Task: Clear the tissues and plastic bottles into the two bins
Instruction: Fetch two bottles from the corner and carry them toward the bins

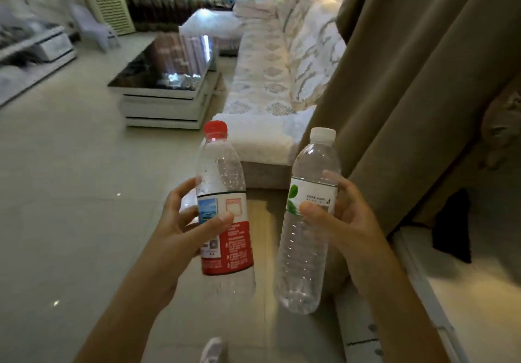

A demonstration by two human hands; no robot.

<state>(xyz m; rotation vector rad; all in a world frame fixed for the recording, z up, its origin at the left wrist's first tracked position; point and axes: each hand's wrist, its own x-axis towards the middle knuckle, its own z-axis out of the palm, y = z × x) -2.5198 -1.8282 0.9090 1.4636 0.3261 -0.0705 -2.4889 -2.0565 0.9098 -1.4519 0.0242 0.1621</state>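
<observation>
My left hand (186,221) grips a clear plastic bottle with a red cap and a red and white label (222,202), held upright in front of me. My right hand (344,216) grips a second clear bottle with a white cap and a green-leaf label (307,221), tilted slightly to the right. Both bottles look empty. They are held side by side above the tiled floor, a small gap between them. No tissues and no bins are in view.
A black glass coffee table (169,66) stands ahead on the left. A long patterned sofa (276,80) runs along the right. A brown curtain (408,80) hangs close on my right. My shoe (212,350) shows at the bottom edge.
</observation>
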